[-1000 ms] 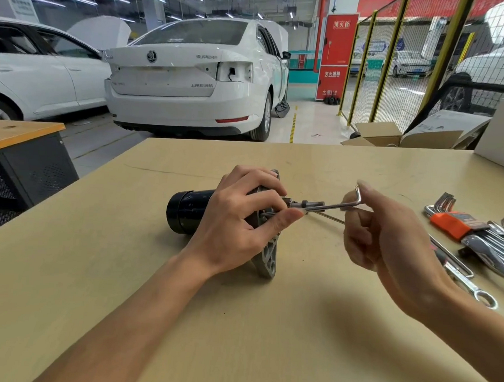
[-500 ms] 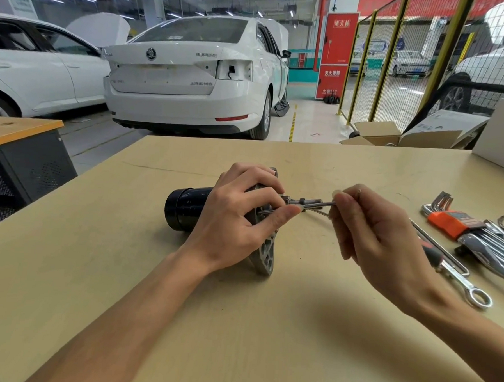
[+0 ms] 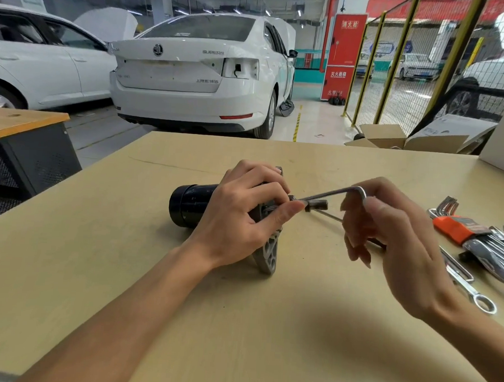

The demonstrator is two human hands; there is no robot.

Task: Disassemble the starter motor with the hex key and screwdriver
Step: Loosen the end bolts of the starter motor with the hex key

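Motor: starter motor [image 3: 191, 205] lies on its side mid-bench [image 3: 95, 270].
Left hand [image 3: 243, 216]: fingers curled round the motor.
Right hand [image 3: 394, 236]: pinches hex key [image 3: 332, 193] at its bend; long arm reaches the motor's right end.
Right side: wrenches [image 3: 473, 293], hex key set [image 3: 459, 228].

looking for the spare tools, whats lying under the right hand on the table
Under the right hand, a combination wrench pokes out with its ring end showing, beside a hex key set in an orange holder. A thin rod passes beneath the fingers. The hand hides the rest.
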